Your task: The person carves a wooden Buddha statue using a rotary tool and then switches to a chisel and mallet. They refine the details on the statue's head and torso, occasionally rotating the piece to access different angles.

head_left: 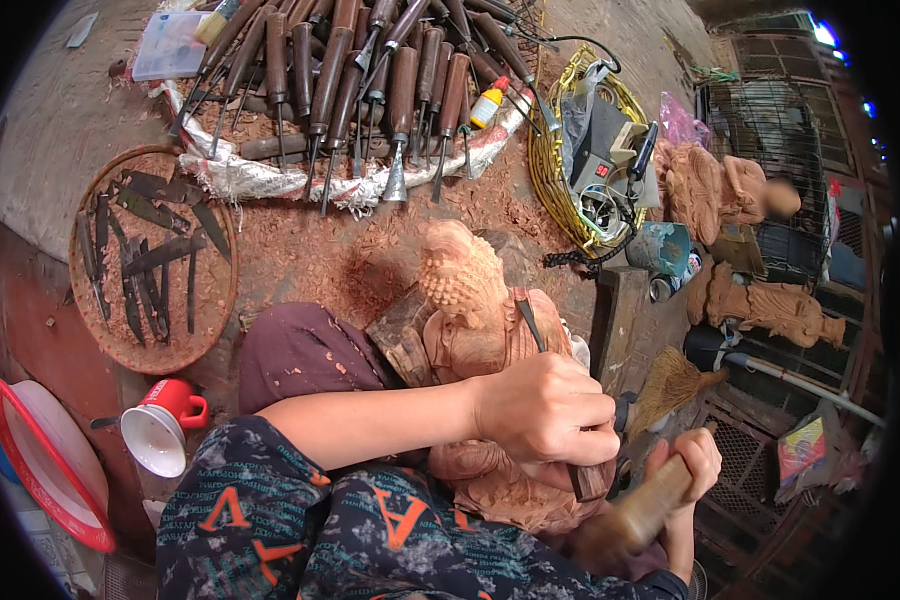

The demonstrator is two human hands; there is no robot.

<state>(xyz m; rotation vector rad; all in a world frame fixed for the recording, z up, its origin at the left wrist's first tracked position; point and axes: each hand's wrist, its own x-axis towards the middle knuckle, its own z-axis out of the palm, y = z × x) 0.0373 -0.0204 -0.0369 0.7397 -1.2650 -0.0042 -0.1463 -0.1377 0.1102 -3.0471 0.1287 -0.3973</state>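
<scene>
A carved wooden figure with a head of knobbly curls leans in front of me, against my lap. My left hand is closed round a wood chisel; its dark metal blade points at the figure's shoulder and its wooden handle sticks out below my fist. My right hand grips a wooden mallet, smeared by motion, close to the handle's end. Whether mallet and handle touch, I cannot tell. The figure's lower part is partly covered by my left hand and forearm.
Several wooden-handled chisels lie on a white sack. Loose blades fill a round woven tray at left, near a red-and-white mug. At right are a yellow wire basket, a brush and more carved figures.
</scene>
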